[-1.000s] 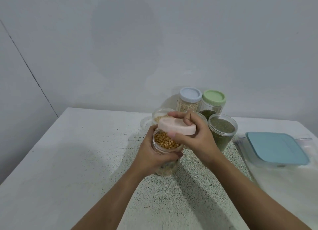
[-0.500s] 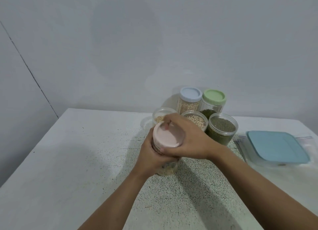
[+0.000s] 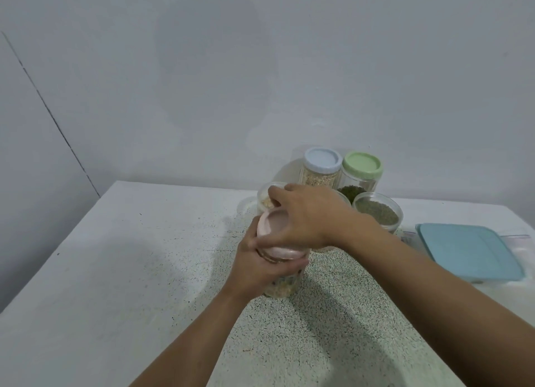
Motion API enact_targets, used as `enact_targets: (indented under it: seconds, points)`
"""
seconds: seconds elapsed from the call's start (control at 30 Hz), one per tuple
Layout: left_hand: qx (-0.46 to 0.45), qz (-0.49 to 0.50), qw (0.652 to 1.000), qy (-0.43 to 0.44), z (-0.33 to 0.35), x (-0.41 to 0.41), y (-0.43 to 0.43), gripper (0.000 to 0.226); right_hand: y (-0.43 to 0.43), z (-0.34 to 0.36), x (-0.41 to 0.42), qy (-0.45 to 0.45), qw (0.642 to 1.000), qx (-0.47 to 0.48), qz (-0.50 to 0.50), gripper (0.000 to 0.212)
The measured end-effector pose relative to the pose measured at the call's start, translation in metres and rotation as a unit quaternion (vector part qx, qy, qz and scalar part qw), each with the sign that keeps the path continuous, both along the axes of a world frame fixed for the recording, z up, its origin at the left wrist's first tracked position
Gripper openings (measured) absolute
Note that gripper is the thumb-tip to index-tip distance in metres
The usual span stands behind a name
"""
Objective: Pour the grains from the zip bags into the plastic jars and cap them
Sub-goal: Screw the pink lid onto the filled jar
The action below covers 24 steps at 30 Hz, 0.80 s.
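Observation:
A clear plastic jar (image 3: 282, 287) of yellow grains stands on the speckled table (image 3: 144, 256). My left hand (image 3: 262, 266) grips its body from the left. A pink cap (image 3: 278, 227) sits on the jar's mouth, and my right hand (image 3: 304, 216) grips the cap from above with curled fingers. Behind them stand an uncapped jar of pale grains (image 3: 267, 198) and an uncapped jar of green grains (image 3: 379, 213). Further back are a blue-capped jar (image 3: 322, 166) and a green-capped jar (image 3: 362, 168).
A box with a blue lid (image 3: 466, 252) lies at the right on clear zip bags (image 3: 518, 239). A clear lid or dish (image 3: 246, 207) sits left of the jars. The wall rises close behind the table.
My right hand brought the pink cap down from a tilt above the open jar onto its mouth, then turned on it. The yellow grains are now covered.

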<state>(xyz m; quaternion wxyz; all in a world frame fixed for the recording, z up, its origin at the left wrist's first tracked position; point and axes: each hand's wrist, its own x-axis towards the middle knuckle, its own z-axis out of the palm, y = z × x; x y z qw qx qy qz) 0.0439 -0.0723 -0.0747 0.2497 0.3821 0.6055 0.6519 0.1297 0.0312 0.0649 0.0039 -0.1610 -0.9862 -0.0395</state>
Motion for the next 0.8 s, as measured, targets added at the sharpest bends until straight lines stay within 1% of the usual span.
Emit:
enact_targets:
  seconds: [0.07, 0.17, 0.23, 0.27, 0.33, 0.37, 0.47, 0.53, 0.63, 0.7, 0.73, 0.8]
  points:
    - [-0.008, 0.004, 1.0, 0.002, -0.002, -0.001, 0.001, 0.078, 0.001, -0.003, -0.002, -0.006, 0.999, 0.047, -0.025, 0.096]
    - [-0.013, -0.002, 1.0, -0.005, -0.003, -0.003, 0.001, 0.078, 0.003, -0.002, 0.0, 0.002, 0.998, 0.059, -0.037, 0.094]
    - [-0.004, 0.004, 1.0, -0.003, -0.002, -0.002, 0.001, 0.08, 0.008, -0.001, 0.001, -0.013, 1.0, 0.019, -0.017, 0.096]
    - [0.003, 0.007, 1.0, -0.001, -0.002, -0.002, 0.001, 0.082, 0.01, 0.0, 0.002, -0.023, 0.999, -0.029, -0.004, 0.093]
    - [0.01, 0.01, 1.0, -0.001, -0.002, -0.001, 0.001, 0.087, 0.012, 0.005, 0.003, -0.029, 0.99, -0.132, 0.033, 0.08]
    - [0.01, 0.01, 1.0, -0.003, -0.002, -0.001, 0.001, 0.09, 0.011, 0.006, 0.004, -0.024, 0.986, -0.154, 0.052, 0.072]
    - [0.002, 0.005, 1.0, -0.018, -0.004, -0.003, 0.001, 0.091, 0.007, 0.006, 0.003, -0.001, 0.984, -0.146, 0.103, 0.055]
    - [-0.005, 0.001, 1.0, -0.014, -0.005, -0.003, 0.001, 0.089, 0.004, 0.005, 0.001, -0.003, 0.981, -0.148, 0.124, 0.053]
    - [-0.005, 0.004, 1.0, -0.011, -0.005, -0.002, 0.001, 0.088, 0.007, 0.007, -0.003, -0.024, 0.979, -0.18, 0.096, 0.055]
    - [-0.007, 0.007, 1.0, -0.008, -0.003, -0.002, 0.002, 0.087, 0.007, 0.006, -0.007, -0.022, 0.987, -0.144, 0.061, 0.053]
    - [-0.009, 0.006, 1.0, -0.008, -0.003, -0.002, 0.002, 0.086, 0.007, 0.003, -0.009, -0.015, 0.993, -0.111, 0.04, 0.056]
    - [-0.015, 0.005, 1.0, -0.007, -0.005, -0.002, 0.001, 0.081, 0.008, -0.005, -0.011, -0.001, 0.999, -0.042, 0.003, 0.07]
